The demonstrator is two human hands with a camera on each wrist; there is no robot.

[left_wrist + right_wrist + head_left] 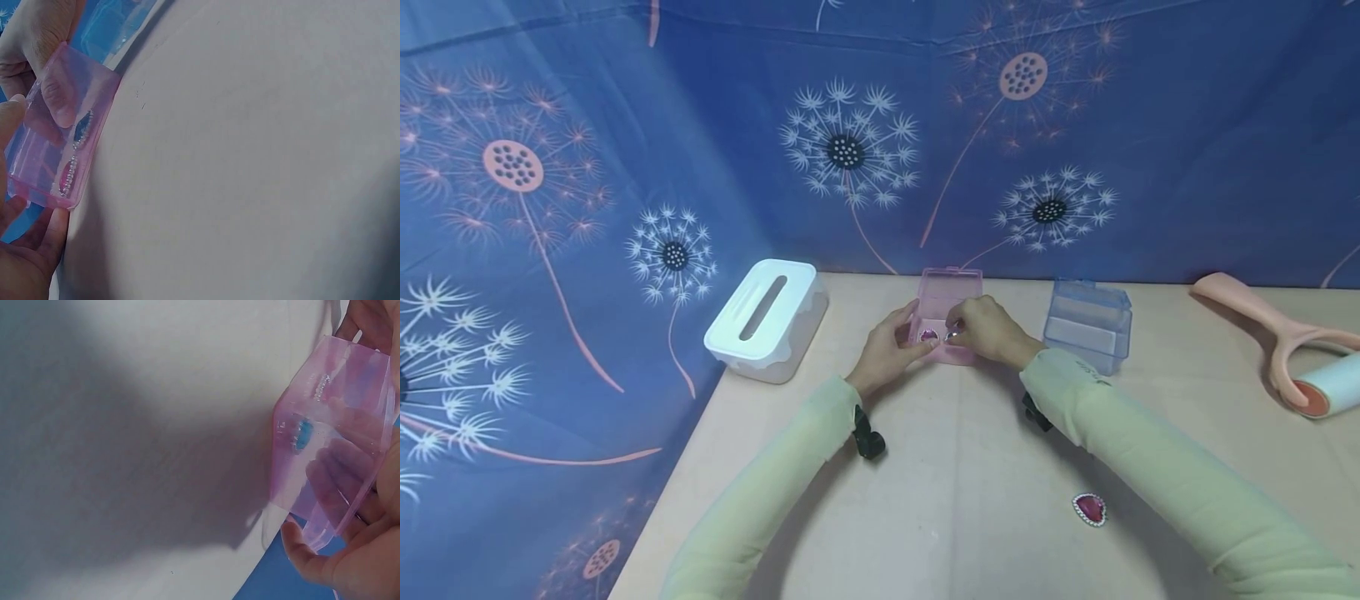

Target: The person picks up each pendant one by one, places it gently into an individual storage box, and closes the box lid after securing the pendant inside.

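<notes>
At eight o'clock from the right hand [988,327], the nearer hand, lies the blue gem [82,130] inside the pink box [957,357]; pinched or not, I can't tell! Left hand [883,354] grips the box's nine-o'clock end, pink gem [928,335] just beside its thumb.

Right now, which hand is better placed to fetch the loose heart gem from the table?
Probably the right hand: the loose heart gem lies nearer it, beside the right sleeve, while the left hand holds the pink box.
</notes>
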